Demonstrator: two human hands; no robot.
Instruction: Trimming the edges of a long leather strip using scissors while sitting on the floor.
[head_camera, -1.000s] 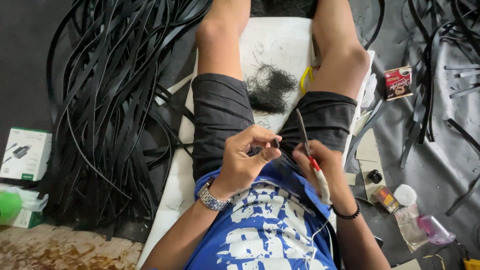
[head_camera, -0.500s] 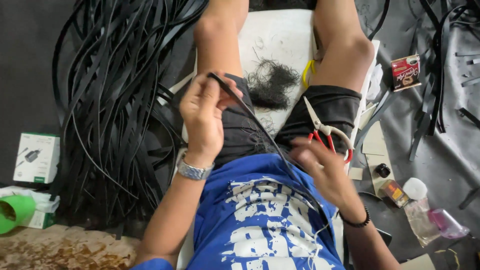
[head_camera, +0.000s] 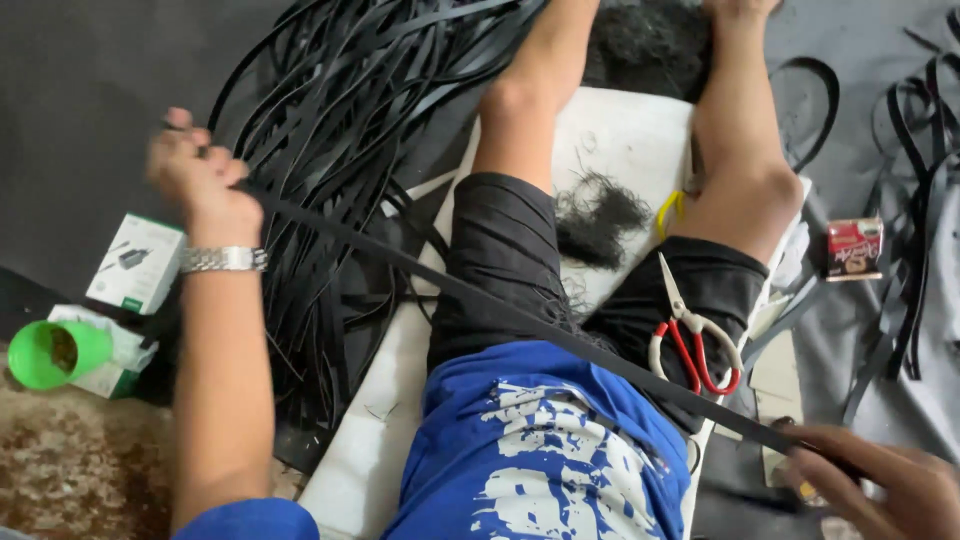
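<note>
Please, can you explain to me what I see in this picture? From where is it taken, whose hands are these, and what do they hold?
The picture comes from a camera worn on a person's head, looking down at their own lap and legs. No machine is here, only two bare hands.

The left hand, with a metal watch on the wrist, is raised out to the side. The right hand is low at the picture's corner. Between them they hold one long black strip, pulled straight across the lap.

The person sits on a white board. Red-handled scissors rest on the right thigh. A big pile of black strips lies to the left, near a white box and a green cup. A small red packet lies to the right.
</note>
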